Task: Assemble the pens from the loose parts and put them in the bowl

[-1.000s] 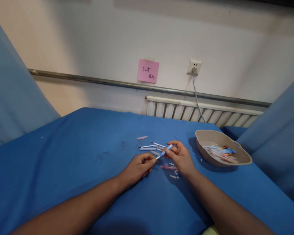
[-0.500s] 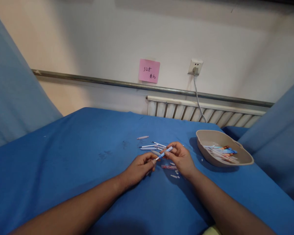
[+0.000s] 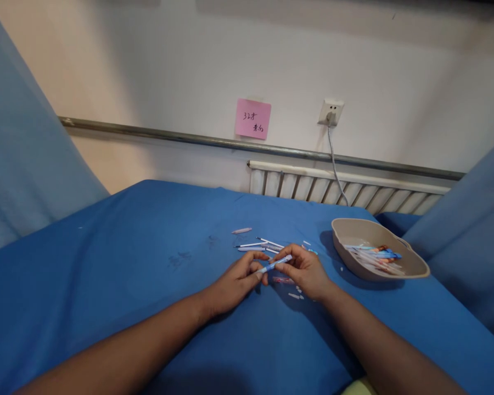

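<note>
Between my hands a blue and white pen [image 3: 274,264] is held at a slant, its right end higher. My left hand [image 3: 237,280] is closed on the pen's lower left end, thumb and fingers pinching it. My right hand [image 3: 307,271] pinches the pen's upper right part. Behind my fingers lie white pen refills [image 3: 253,244] with dark tips and a pale lilac pen barrel [image 3: 250,249]. A clear barrel with pink-red parts [image 3: 283,280] sits just under my right hand, with several small white pieces [image 3: 295,296] beside it.
A beige basket [image 3: 341,249] at the right holds many pens [image 3: 379,258]. A pinkish pen barrel [image 3: 242,230] lies farther back on the blue cloth [image 3: 148,247]. Behind stand a radiator [image 3: 304,185], a metal pipe [image 3: 181,135] and a plugged-in cord [image 3: 333,153].
My left fingers have moved up onto the pen's coloured barrel, and the white tip seen before at its lower end is now covered. The pen lies slightly flatter.
</note>
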A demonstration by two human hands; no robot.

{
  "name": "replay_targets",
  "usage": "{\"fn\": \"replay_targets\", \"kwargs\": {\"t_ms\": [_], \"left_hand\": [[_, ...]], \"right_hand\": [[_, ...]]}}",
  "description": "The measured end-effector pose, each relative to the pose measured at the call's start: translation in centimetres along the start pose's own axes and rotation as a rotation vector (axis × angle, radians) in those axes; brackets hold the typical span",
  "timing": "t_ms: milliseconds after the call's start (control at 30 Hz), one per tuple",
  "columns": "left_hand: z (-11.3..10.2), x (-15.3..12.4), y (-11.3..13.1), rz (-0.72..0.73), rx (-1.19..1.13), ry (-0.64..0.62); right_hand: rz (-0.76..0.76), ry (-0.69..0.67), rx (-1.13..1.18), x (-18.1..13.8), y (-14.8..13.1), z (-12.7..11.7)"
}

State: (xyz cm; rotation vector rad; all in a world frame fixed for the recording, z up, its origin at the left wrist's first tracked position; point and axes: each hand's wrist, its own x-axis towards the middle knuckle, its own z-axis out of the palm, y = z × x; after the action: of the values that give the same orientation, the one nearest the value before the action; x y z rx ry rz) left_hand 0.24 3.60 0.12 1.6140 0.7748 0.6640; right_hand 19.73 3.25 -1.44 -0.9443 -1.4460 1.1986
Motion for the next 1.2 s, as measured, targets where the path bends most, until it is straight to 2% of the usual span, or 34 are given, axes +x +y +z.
{"fn": "replay_targets", "kwargs": {"t_ms": [100, 200, 333, 500, 667, 767, 1000, 1100, 1200], "left_hand": [[-0.3, -0.1, -0.4, 0.001, 0.041, -0.040], [-0.3, -0.2, -0.8, 0.004, 0.055, -0.056], [-0.4, 0.1, -1.0, -0.010, -0.037, -0.076], [-0.5, 0.2, -0.7, -0.099, -0.158, -0.146], [0.0, 0.2, -0.6, -0.057, -0.115, -0.039], [0.3, 0.3, -0.4, -0.081, -0.042, 0.004], [-0.4, 0.6, -0.3, -0.113, -0.030, 0.009], [-0.7, 0.6, -0.5, -0.120, -0.057, 0.012], [-0.7, 0.7, -0.5, -0.115, -0.079, 0.049]], "right_hand": [[0.028, -0.042, -0.150, -0.2, 0.3, -0.2], [0.029, -0.085, -0.196, -0.2, 0.7, -0.4], [0.004, -0.143, -0.179, -0.2, 1.0, -0.5], [-0.066, -0.136, -0.291, -0.4, 0.7, -0.6], [-0.038, -0.155, -0.292, -0.5, 0.5, -0.7], [-0.041, -0.106, -0.327, -0.5, 0.3, -0.5], [0.097, -0.015, 0.052, -0.3, -0.1, 0.4], [0.116, 0.020, 0.105, -0.1, -0.3, 0.3], [0.069, 0.074, 0.118, 0.2, -0.5, 0.0]]}}
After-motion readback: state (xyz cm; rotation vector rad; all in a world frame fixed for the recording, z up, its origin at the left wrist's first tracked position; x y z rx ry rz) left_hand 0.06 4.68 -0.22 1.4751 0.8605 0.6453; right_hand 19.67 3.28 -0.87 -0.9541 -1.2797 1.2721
